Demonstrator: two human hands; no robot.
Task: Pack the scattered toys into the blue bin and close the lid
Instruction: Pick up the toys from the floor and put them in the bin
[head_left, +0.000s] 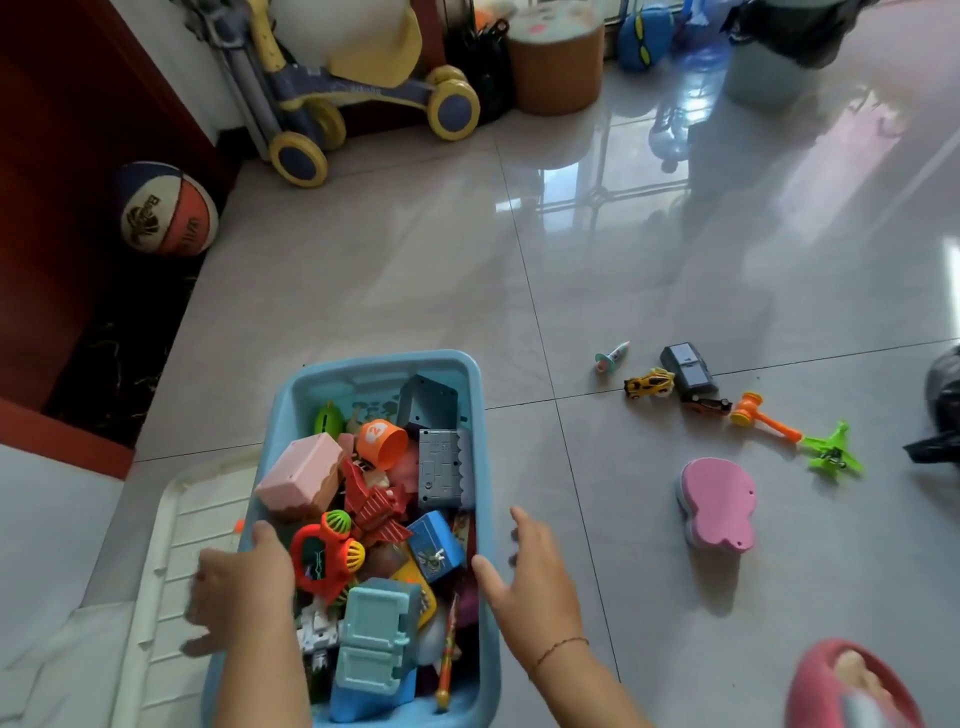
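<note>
The blue bin (384, 361) stands on the tiled floor at lower centre, filled with several toys. Its white lid (171, 545) lies flat on the floor against its left side. My left hand (244, 587) grips the bin's left rim, thumb inside and fingers outside. At the right rim my right hand (530, 566) is spread, thumb over the edge, fingers straight. Loose toys lie to the right: a pink butterfly-shaped toy (719, 504), green plane (831, 452), orange hammer (763, 415), yellow car (649, 384), dark grey block (688, 369) and a small tube toy (613, 358).
A basketball (166, 210) sits by the red door at far left. A ride-on toy (332, 93), a brown stool (556, 62) and a grey bucket (769, 67) line the back. A black bag (943, 405) is at the right edge, my pink slipper (852, 686) bottom right.
</note>
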